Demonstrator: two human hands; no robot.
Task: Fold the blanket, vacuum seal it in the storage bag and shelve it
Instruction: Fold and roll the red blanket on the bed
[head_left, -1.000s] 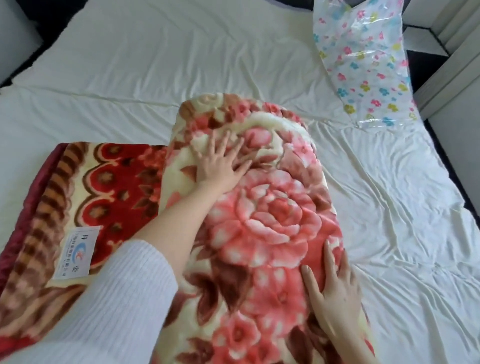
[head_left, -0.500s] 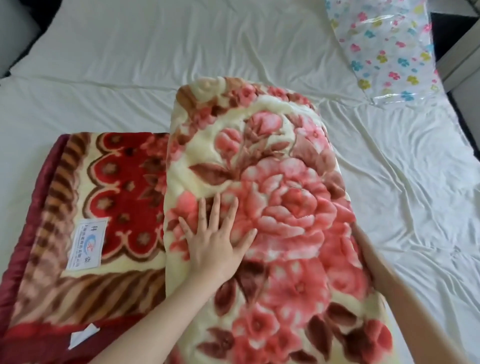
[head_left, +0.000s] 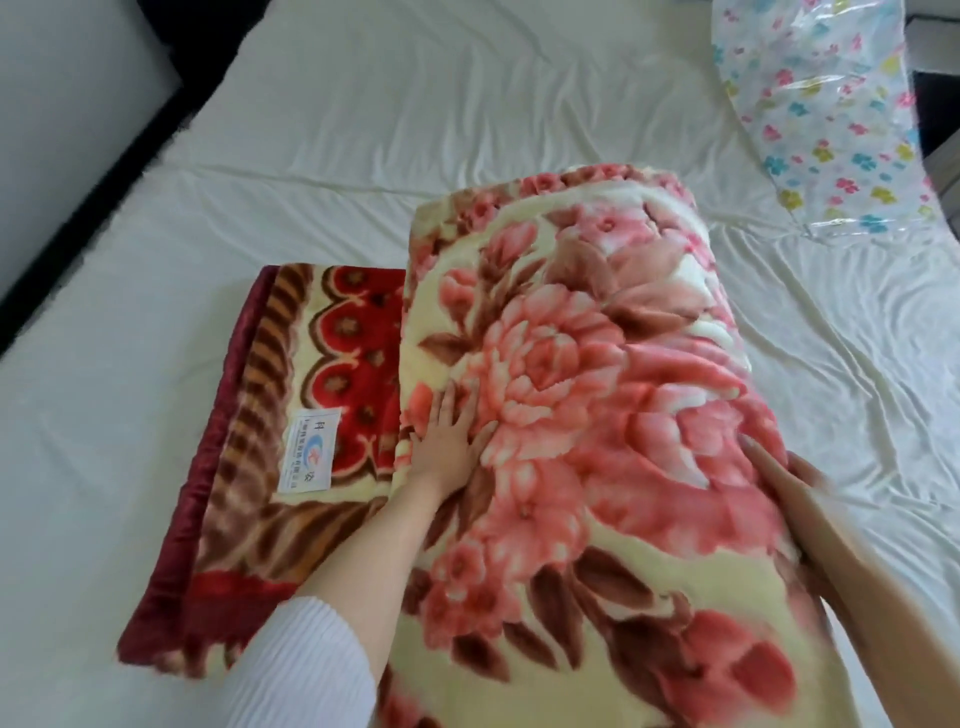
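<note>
A thick plush blanket (head_left: 587, 395) with big pink roses on cream lies on the bed, folded into a fat bundle. Its red and brown patterned layer with a white label (head_left: 310, 450) sticks out flat at the left. My left hand (head_left: 451, 441) lies flat with spread fingers on the bundle's left side. My right hand (head_left: 779, 478) presses flat against the bundle's right flank, blurred, its fingers straight. The clear storage bag (head_left: 821, 114) printed with small coloured flowers lies flat at the far right of the bed.
A white sheet (head_left: 415, 104) covers the bed, wrinkled on the right. The bed's dark edge (head_left: 130, 150) runs diagonally at the left, with a pale surface beyond it. A dark gap and furniture edge show at the far right.
My left hand slid from the far part of the bundle toward me and to its left side. My right hand moved from the top to the right flank. The view shifted left.
</note>
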